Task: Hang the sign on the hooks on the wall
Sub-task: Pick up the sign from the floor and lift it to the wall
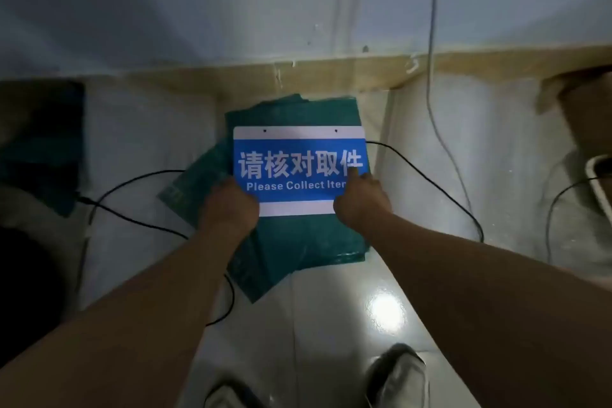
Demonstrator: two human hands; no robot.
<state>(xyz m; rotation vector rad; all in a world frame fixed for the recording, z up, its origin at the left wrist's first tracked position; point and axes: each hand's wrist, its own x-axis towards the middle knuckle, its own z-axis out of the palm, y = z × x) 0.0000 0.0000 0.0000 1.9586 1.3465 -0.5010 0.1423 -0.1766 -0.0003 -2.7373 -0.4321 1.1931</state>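
A blue and white sign (298, 156) with white Chinese characters and "Please Collect Items" lies over a stack of green folded bags (298, 242) on the floor by the wall. Two small holes sit along its top white band. My left hand (230, 205) grips the sign's lower left corner. My right hand (361, 199) holds the lower right corner, with the thumb pressed on the blue face. No hooks are in view.
Black cables (132, 182) loop across the pale tiled floor on both sides of the bags. A grey cord (430, 43) hangs down the white wall. A cardboard box (583, 109) stands at the right, a dark object (39, 142) at the left. My shoes (397, 378) are below.
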